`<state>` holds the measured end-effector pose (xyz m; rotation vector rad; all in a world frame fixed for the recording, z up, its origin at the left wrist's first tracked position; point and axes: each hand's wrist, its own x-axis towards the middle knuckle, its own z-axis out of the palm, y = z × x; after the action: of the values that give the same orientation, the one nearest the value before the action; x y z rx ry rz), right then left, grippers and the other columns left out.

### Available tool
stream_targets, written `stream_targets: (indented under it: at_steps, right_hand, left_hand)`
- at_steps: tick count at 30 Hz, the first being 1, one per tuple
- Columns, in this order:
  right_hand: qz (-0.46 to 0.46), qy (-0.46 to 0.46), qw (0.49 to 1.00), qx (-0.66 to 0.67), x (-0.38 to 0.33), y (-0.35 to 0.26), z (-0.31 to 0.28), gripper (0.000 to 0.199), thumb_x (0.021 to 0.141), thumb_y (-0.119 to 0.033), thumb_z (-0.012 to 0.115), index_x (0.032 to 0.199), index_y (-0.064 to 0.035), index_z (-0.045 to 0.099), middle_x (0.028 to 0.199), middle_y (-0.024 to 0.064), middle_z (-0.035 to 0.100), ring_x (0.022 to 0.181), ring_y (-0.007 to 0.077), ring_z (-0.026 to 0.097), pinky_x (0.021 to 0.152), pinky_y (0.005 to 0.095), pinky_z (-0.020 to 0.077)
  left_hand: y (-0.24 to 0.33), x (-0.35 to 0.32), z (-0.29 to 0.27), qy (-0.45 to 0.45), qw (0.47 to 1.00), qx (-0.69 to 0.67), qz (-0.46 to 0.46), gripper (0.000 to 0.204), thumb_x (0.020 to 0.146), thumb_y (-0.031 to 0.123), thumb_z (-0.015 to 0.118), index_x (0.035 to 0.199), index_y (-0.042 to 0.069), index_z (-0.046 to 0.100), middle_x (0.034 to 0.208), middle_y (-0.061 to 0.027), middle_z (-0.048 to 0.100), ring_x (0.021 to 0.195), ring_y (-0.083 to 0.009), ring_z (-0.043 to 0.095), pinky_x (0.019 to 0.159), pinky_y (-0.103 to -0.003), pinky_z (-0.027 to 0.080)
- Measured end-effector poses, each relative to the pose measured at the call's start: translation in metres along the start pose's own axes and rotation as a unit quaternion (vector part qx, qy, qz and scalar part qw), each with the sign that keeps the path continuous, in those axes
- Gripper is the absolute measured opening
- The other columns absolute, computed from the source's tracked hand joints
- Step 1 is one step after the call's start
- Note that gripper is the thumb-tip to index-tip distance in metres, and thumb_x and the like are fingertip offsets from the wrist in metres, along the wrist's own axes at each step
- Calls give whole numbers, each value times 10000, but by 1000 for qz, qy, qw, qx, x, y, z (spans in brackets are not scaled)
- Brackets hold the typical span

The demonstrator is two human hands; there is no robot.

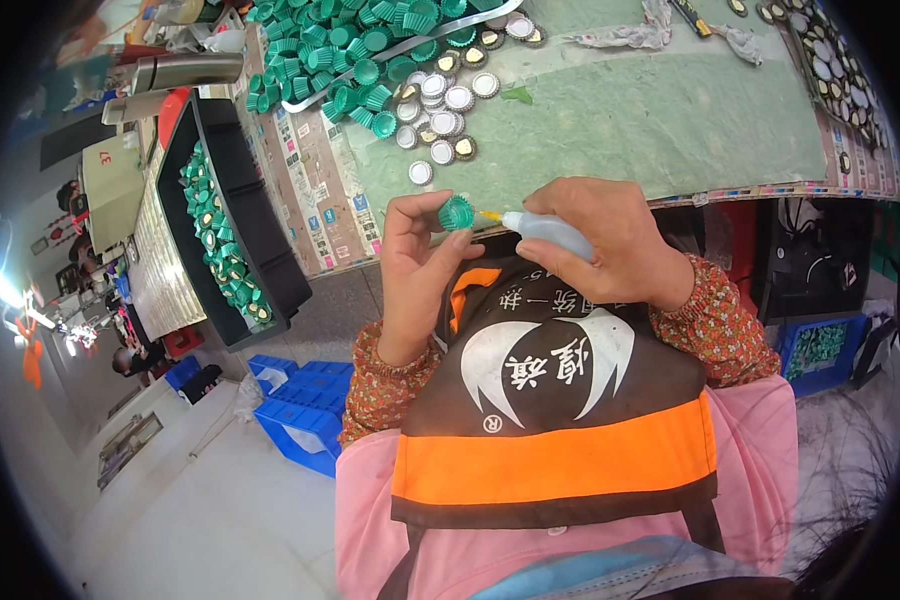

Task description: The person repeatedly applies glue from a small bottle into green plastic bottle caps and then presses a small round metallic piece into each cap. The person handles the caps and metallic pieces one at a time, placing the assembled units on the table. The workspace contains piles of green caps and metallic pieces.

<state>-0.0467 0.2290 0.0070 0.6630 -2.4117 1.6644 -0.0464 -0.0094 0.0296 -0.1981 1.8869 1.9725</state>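
Between the thumb and fingers of my left hand [415,265] is a small green fluted cup [457,213], its face turned toward the right. My right hand [615,235] grips a translucent squeeze bottle [558,236] with a white neck and a thin yellow tip. That tip points left and reaches the cup's edge; whether they touch I cannot tell. Beyond my hands, on the green table surface [610,140], lie several bottle caps [442,152], some white inside and others with a yellowish piece. A large heap of green fluted cups [345,40] fills the far left.
A black bin [235,170] with more green cups stands at the left. At the far right is a tray of caps [840,75]. A yellow-and-black tool [692,18] and crumpled paper [635,30] lie at the back. Blue crates [310,410] sit on the floor, lower left.
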Motion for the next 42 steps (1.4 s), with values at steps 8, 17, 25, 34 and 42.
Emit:
stream_targets:
  at_steps: [8, 17, 25, 34, 42]
  right_hand:
    - [10, -27, 999, -17, -2, -1, 3, 288, 870, -276, 754, 1004, -74, 598, 754, 125, 637, 690, 351, 653, 584, 443, 494]
    - [117, 84, 983, 118, -2, 9, -18, 240, 884, -185, 782, 1033, -37, 664, 874, 72, 668, 743, 162, 651, 684, 294, 512]
    - [193, 275, 941, -32, -2, 74, -74, 236, 950, -223, 719, 1075, -30, 666, 971, 54, 687, 881, 126, 613, 790, 284, 498]
    - [114, 240, 854, -447, 12, 97, -94, 276, 938, -327, 694, 1062, -81, 680, 1038, 108, 655, 986, 328, 581, 839, 448, 456]
    - [43, 121, 906, -403, 75, 61, -39, 279, 847, -241, 751, 1083, -105, 689, 1021, 67, 599, 1014, 296, 545, 858, 475, 408]
  left_hand:
    - [-2, -3, 3, 1, 998, 54, 43, 421, 916, -89, 642, 1282, 31, 474, 1213, -79, 537, 1121, -122, 578, 887, -280, 593]
    - [-9, -3, 3, 6, 979, 147, 139, 411, 917, -108, 617, 1259, 36, 442, 1283, -136, 538, 1151, -169, 571, 930, -341, 591]
    - [-1, 1, -1, 8, 997, -30, 77, 415, 965, 25, 575, 1353, 58, 432, 1292, -163, 584, 1100, -217, 622, 869, -378, 603]
    - [3, 3, -7, 14, 997, -39, 72, 415, 979, 61, 576, 1371, 52, 439, 1302, -172, 598, 1093, -202, 630, 878, -372, 595]
    - [4, 6, -4, 12, 997, -35, 63, 418, 979, 69, 582, 1372, 55, 441, 1307, -169, 603, 1091, -195, 630, 891, -358, 585]
